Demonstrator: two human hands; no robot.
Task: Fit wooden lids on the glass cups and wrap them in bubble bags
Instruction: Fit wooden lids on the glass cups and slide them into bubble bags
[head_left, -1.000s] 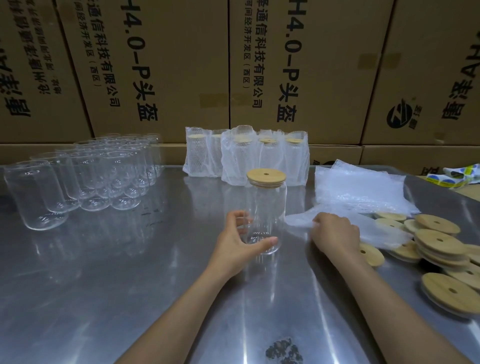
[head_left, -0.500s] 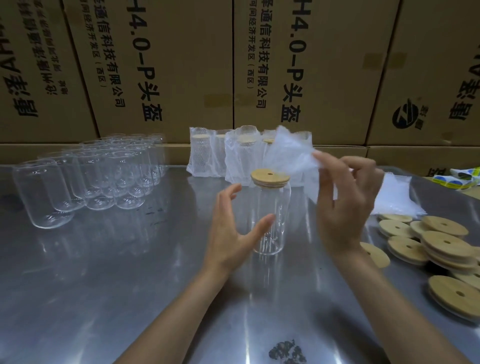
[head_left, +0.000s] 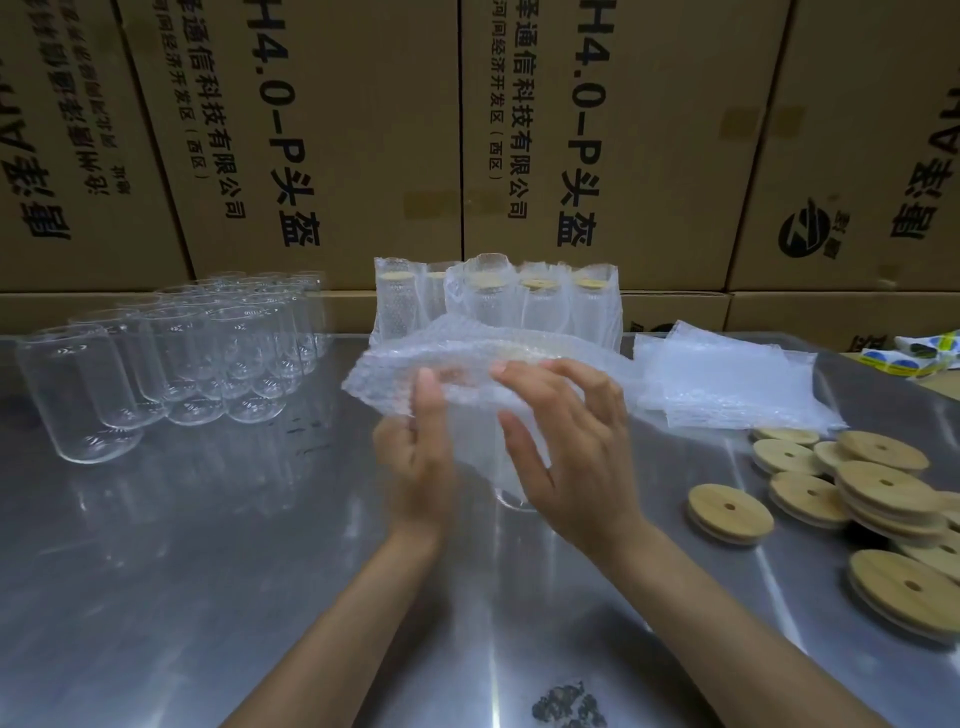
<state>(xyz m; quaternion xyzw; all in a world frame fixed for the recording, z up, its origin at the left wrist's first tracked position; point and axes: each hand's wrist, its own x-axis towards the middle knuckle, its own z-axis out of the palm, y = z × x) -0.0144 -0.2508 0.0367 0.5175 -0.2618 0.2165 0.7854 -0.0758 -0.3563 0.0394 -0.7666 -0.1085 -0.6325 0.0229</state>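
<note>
Both hands work at the middle of the table: the left hand (head_left: 415, 457) and right hand (head_left: 566, 441) each have a grip pinching the mouth of a bubble bag (head_left: 467, 369), apparently spreading it to pass over the lidded glass cup (head_left: 511, 496), whose base alone shows beneath it on the table (head_left: 208, 597). Spare wooden lids (head_left: 883, 493) lie toward the right edge, bare cups (head_left: 171, 358) toward the left, wrapped cups (head_left: 498, 301) along the far edge, seemingly sorted by stage.
</note>
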